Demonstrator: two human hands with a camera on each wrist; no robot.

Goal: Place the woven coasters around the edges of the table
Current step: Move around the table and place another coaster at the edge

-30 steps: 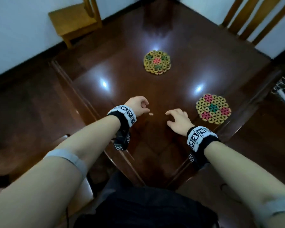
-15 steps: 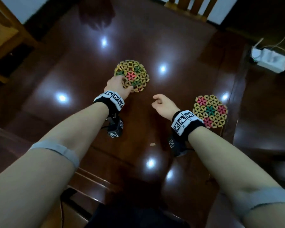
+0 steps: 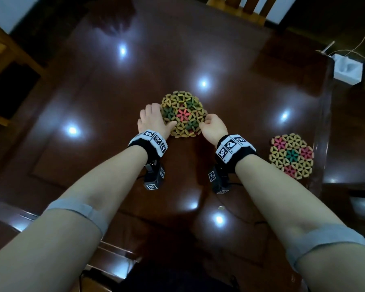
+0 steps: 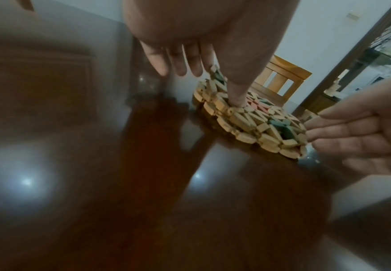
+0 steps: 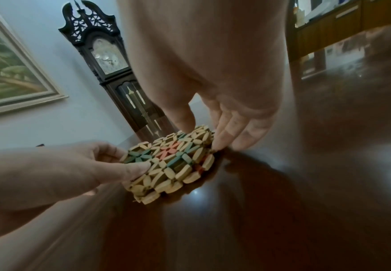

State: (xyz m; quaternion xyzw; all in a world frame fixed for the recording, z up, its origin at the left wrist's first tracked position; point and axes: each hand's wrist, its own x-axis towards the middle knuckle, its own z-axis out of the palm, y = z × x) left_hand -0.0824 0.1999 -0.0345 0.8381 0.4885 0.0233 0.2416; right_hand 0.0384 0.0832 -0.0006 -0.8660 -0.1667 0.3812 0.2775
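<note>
A round woven coaster [image 3: 183, 114] with a pink and green middle lies near the centre of the dark glossy table [image 3: 105, 98]. My left hand [image 3: 167, 118] pinches its left edge, thumb on top [image 4: 213, 86]. My right hand [image 3: 207, 121] pinches its right edge, thumb above and fingertips at the rim [image 5: 204, 134]. The coaster [image 5: 171, 161] looks bowed up between the hands. A second coaster [image 3: 291, 157] with pink flowers and a green centre lies flat beside the table's right edge, untouched.
A wooden chair [image 3: 247, 9] stands at the far side and a light wooden stool [image 3: 0, 60] at the left. A white power strip [image 3: 343, 70] with cables sits beyond the right edge. A small pale speck [image 3: 221, 207] lies on the table near me.
Both hands have reached forward from the near part of the table. The left hand came to the central coaster first, and now the right hand holds its other edge too.
</note>
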